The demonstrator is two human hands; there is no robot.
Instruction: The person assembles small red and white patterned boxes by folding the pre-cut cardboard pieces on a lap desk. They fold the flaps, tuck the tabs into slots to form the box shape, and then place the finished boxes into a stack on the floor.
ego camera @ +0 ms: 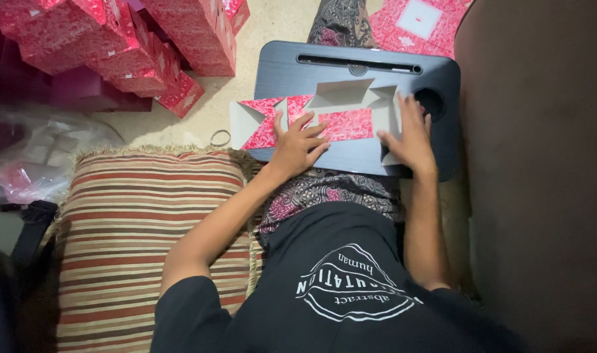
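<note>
Flat red-patterned box blank (338,117) lies unfolded on the dark lap table (351,65); left hand (298,145) open, fingers spread, pressing its red centre panel; right hand (408,134) open, flat on the blank's right flaps; judged light, thin card, stiff only along creases, easily bent; best held at panel edges; finished red boxes (148,46) stacked left of the table.

My dark lap tray (292,65) carries a flat, unfolded red patterned box blank (324,117). Its white flaps spread toward nine and three o'clock; a slot runs along twelve o'clock.
</note>
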